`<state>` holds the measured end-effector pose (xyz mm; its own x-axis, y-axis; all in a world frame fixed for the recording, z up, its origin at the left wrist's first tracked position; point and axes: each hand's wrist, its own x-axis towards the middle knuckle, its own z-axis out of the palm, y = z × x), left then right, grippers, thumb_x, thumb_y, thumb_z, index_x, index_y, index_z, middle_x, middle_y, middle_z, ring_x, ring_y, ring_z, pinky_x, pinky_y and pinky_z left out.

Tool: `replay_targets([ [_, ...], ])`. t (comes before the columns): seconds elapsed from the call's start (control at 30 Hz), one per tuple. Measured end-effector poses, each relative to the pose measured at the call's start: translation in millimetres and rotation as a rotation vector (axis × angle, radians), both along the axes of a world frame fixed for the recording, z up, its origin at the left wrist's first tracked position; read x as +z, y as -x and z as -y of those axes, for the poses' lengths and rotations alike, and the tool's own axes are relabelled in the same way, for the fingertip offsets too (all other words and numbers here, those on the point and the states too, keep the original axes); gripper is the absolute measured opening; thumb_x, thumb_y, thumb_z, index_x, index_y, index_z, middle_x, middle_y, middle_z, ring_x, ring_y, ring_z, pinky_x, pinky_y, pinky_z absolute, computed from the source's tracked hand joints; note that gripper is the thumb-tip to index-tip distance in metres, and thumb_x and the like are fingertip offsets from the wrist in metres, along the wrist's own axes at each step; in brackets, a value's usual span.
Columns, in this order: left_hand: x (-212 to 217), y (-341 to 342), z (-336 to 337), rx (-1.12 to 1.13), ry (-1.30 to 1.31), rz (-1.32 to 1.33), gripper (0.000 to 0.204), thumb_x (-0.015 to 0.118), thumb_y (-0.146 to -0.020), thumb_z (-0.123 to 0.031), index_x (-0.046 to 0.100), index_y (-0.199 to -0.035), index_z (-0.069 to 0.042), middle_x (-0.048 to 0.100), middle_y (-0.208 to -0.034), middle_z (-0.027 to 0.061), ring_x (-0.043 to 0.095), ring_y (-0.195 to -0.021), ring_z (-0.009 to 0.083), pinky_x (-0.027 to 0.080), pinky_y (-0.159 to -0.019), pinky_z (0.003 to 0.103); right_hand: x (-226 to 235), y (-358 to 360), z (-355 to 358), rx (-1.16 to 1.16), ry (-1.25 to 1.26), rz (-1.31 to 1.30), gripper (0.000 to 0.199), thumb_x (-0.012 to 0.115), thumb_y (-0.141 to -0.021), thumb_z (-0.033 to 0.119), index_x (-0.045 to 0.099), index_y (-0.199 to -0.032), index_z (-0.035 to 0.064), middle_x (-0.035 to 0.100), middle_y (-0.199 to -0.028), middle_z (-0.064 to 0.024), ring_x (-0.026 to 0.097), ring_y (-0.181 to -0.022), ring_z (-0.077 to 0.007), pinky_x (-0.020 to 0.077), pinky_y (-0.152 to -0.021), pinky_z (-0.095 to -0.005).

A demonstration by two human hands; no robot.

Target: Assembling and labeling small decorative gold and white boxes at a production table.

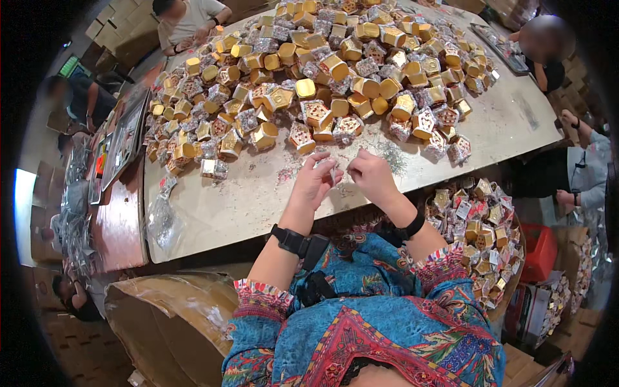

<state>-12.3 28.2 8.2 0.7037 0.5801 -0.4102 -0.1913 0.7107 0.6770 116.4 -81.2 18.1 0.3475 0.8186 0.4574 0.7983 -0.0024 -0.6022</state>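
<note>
Over the near edge of the table, my left hand (314, 183) has its fingers bent in a loose pinch, with something small and pale at the fingertips that I cannot make out. Close to its right, my right hand (374, 175) is closed in a pinch; what it holds, if anything, is too small to name. The two hands are slightly apart. Just beyond them lies a large heap of small gold-and-white house-shaped ornaments (318, 113), many with glittery sides. Silvery and reddish glitter scraps (392, 157) are scattered on the tabletop (213, 213) around my hands.
A crumpled clear plastic bag (166, 219) lies on the table at left. Below it stands an open cardboard box (138, 322). Right of me, a container full of ornaments (480, 232) stands near a red plastic crate (538, 251). Several people sit or stand around.
</note>
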Motion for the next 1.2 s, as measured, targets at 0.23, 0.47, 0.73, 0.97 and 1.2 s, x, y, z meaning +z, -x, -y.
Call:
replay_targets([
  [0.23,8.8,-1.0,-5.9,-0.136,-0.074,-0.211,0.032,0.063,-0.086,-0.019,0.050,-0.114,-0.010,0.055,-0.102,0.0074,0.059,-0.081,0.0209,0.053,-0.072,0.036,7.9,1.1,-8.4,0.135,-0.110,0.170,0.004,0.062,-0.069,0.003,0.060,-0.072,0.0048,0.053,-0.070,-0.0110,0.056,-0.070,-0.0310,0.0461,-0.059,-0.0395],
  [0.47,21.2,0.8,-6.6,-0.201,-0.369,-0.465,0.033,0.064,-0.085,-0.022,0.054,-0.114,-0.011,0.056,-0.086,0.0010,0.052,-0.070,0.0121,0.041,-0.060,0.022,6.1,3.2,-8.3,0.099,-0.159,-0.007,0.005,0.063,-0.069,0.001,0.059,-0.072,0.0041,0.052,-0.071,-0.0119,0.055,-0.068,-0.0319,0.0459,-0.059,-0.0393],
  [0.73,11.8,6.6,-9.7,-0.129,-0.739,-0.383,0.024,0.065,-0.086,-0.022,0.063,-0.084,0.002,0.062,-0.078,0.0048,0.058,-0.068,0.0083,0.050,-0.062,0.023,4.3,2.6,-11.0,0.021,-0.165,-0.063,0.003,0.062,-0.071,0.005,0.059,-0.072,0.0048,0.055,-0.072,-0.0116,0.056,-0.068,-0.0329,0.0464,-0.059,-0.0407],
  [0.97,29.1,7.1,-3.6,-0.124,-1.256,-0.522,0.028,0.063,-0.085,-0.024,0.064,-0.081,0.004,0.063,-0.071,0.0113,0.060,-0.067,0.0166,0.045,-0.063,0.030,1.5,2.7,-13.8,0.034,-0.126,-0.102,0.007,0.065,-0.071,0.007,0.061,-0.074,0.0023,0.057,-0.072,-0.0121,0.057,-0.067,-0.0318,0.0464,-0.060,-0.0377],
  [1.2,42.6,13.1,-10.1,-0.179,-0.910,-0.343,0.021,0.057,-0.088,-0.015,0.065,-0.084,0.004,0.067,-0.080,0.0085,0.061,-0.073,0.0132,0.047,-0.068,0.026,9.4,4.7,-15.3,0.115,-0.088,-0.310,0.007,0.066,-0.074,0.006,0.064,-0.077,0.0009,0.058,-0.071,-0.0099,0.059,-0.064,-0.0219,0.0463,-0.058,-0.0314],
])
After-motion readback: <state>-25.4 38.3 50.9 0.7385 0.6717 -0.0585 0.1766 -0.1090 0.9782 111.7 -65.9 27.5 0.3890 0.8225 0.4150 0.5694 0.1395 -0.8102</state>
